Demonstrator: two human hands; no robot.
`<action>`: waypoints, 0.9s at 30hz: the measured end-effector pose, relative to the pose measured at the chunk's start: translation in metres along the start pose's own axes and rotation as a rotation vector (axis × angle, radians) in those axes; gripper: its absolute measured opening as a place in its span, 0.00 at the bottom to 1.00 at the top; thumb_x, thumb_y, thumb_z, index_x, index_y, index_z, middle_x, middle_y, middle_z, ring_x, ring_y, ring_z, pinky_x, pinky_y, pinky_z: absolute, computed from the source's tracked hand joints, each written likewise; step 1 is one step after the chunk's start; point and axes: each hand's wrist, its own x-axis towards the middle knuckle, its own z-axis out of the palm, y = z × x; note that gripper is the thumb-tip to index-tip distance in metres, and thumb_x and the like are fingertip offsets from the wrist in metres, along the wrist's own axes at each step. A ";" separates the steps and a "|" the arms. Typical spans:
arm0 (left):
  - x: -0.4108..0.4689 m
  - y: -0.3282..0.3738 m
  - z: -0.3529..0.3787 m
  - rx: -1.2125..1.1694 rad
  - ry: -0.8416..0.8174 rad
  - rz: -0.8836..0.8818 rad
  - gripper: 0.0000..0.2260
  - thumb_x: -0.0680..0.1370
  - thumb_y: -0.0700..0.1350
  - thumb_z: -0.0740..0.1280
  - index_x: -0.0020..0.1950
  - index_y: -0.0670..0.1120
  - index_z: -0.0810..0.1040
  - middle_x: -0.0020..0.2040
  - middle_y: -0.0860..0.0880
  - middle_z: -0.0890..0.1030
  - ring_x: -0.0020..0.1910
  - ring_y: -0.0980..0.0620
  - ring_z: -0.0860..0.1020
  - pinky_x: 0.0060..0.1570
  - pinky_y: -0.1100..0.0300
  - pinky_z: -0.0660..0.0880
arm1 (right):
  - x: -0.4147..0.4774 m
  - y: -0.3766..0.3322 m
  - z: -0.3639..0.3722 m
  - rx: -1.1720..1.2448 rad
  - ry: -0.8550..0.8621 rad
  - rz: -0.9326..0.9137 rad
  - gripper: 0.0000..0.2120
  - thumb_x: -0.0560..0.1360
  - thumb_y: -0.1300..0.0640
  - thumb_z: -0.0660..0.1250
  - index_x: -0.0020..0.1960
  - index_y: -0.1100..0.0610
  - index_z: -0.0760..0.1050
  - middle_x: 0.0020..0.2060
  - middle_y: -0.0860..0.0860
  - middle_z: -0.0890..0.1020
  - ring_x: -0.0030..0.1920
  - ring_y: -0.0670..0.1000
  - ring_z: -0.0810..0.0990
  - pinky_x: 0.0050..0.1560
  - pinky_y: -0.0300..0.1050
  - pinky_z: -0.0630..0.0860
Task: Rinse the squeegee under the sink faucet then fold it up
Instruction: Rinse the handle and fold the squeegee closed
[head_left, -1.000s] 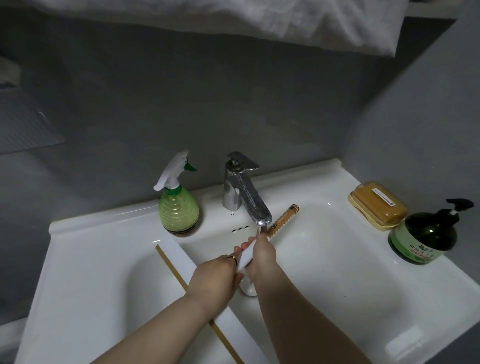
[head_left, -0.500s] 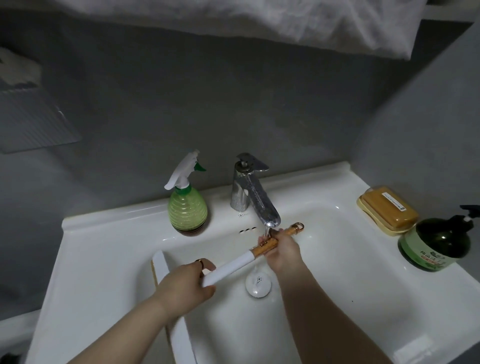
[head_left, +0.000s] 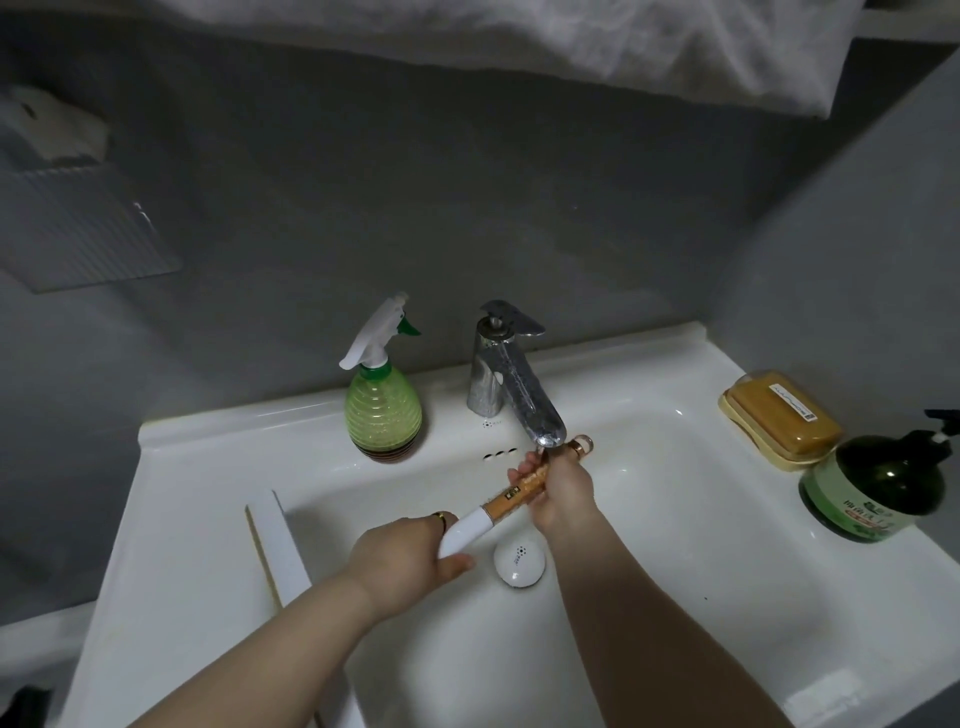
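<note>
Your left forearm (head_left: 270, 644) comes in bare from the lower left. At its end your left grip (head_left: 410, 558) sits knuckles up, with fingers over and thumb under the white end of the squeegee (head_left: 511, 496). Your right forearm (head_left: 649, 623) rises from the lower right and reaches farther forward. Your right grip (head_left: 563, 491) wraps the tan stretch of the same handle, fingertips (head_left: 519, 467) showing on its left side. The two grips are near each other but not touching.

Two bare forearms (head_left: 291, 639); a gold ring (head_left: 440, 516) (left hand (head_left: 402, 561))
</note>
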 end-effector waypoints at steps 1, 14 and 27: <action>-0.001 0.002 0.002 0.004 -0.012 0.004 0.15 0.74 0.60 0.59 0.55 0.52 0.71 0.53 0.49 0.80 0.54 0.47 0.76 0.41 0.60 0.65 | 0.002 -0.003 -0.004 -0.035 0.015 0.011 0.18 0.80 0.51 0.55 0.34 0.59 0.68 0.17 0.52 0.73 0.15 0.46 0.73 0.26 0.41 0.73; -0.005 -0.006 -0.005 -0.234 -0.052 -0.066 0.10 0.76 0.53 0.61 0.37 0.53 0.64 0.32 0.55 0.70 0.25 0.57 0.69 0.32 0.59 0.66 | -0.004 -0.011 -0.003 -0.326 -0.117 -0.001 0.14 0.79 0.53 0.57 0.37 0.58 0.69 0.19 0.51 0.81 0.21 0.48 0.81 0.26 0.40 0.78; 0.005 0.021 -0.001 -0.373 -0.054 -0.073 0.12 0.75 0.55 0.63 0.45 0.47 0.68 0.34 0.53 0.71 0.33 0.50 0.70 0.32 0.59 0.65 | -0.024 -0.081 0.029 -1.246 -0.137 -0.930 0.20 0.80 0.58 0.54 0.72 0.56 0.60 0.75 0.53 0.59 0.75 0.52 0.56 0.71 0.39 0.52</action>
